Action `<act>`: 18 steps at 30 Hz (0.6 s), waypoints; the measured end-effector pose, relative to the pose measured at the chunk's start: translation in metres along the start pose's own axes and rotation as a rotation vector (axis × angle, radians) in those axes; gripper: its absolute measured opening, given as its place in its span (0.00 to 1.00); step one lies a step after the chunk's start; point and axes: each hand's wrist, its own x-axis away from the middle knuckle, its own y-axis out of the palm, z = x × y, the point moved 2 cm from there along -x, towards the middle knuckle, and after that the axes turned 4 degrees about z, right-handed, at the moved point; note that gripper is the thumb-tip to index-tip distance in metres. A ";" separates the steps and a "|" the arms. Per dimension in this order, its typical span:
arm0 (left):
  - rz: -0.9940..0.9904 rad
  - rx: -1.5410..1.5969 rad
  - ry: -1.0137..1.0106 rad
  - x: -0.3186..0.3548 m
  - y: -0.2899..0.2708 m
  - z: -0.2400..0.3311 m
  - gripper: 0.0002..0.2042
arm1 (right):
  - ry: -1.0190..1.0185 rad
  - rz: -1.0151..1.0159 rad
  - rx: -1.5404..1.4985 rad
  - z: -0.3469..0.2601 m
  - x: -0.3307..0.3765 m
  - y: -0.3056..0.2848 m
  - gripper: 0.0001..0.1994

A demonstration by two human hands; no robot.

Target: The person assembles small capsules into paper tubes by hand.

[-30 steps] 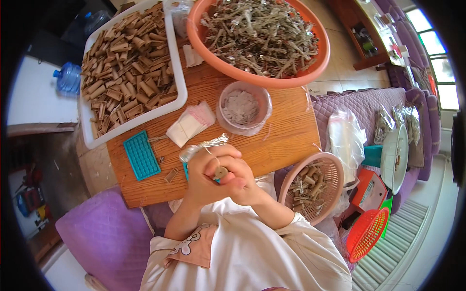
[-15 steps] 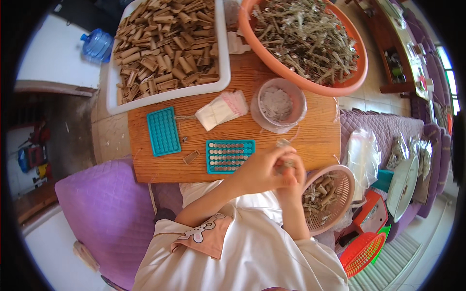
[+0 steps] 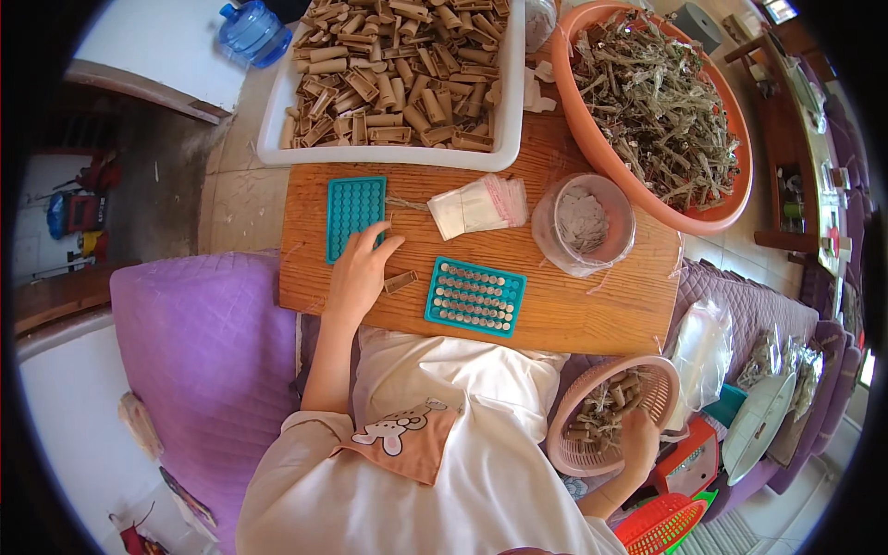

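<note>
From the head view, the left hand (image 3: 359, 276) lies flat on the wooden surface (image 3: 573, 310), fingers spread, fingertips touching the empty teal tray (image 3: 355, 215), with a small brown tube (image 3: 400, 281) just beside it. The right hand (image 3: 638, 442) reaches into the pink basket (image 3: 659, 393) of short rolls at the person's side; whether its grip is pinching one I cannot tell. The filled teal tray (image 3: 475, 296) sits near the middle of the surface, apart from both hands. To do this well, I'd say steady the empty tray with the flat hand and lift one roll at a time.
</note>
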 end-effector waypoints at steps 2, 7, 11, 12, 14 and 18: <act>0.015 0.053 0.099 -0.004 0.011 -0.010 0.10 | -0.148 0.200 -0.212 -0.049 -0.006 -0.037 0.07; 0.114 0.158 0.100 -0.012 0.012 -0.014 0.05 | -0.722 0.353 -0.438 -0.183 -0.030 -0.073 0.10; 0.226 0.390 0.009 -0.014 0.010 -0.010 0.06 | -1.100 0.156 -0.659 -0.288 -0.033 -0.076 0.07; 0.227 0.542 -0.111 -0.013 0.009 -0.013 0.07 | -1.171 0.145 -0.682 -0.310 -0.037 -0.073 0.06; 0.300 0.814 -0.231 -0.007 0.012 -0.023 0.07 | -1.283 0.245 -0.771 -0.349 -0.046 -0.079 0.05; 0.380 1.502 -0.494 0.002 -0.003 -0.022 0.04 | -1.244 0.384 -0.960 -0.426 -0.071 -0.115 0.05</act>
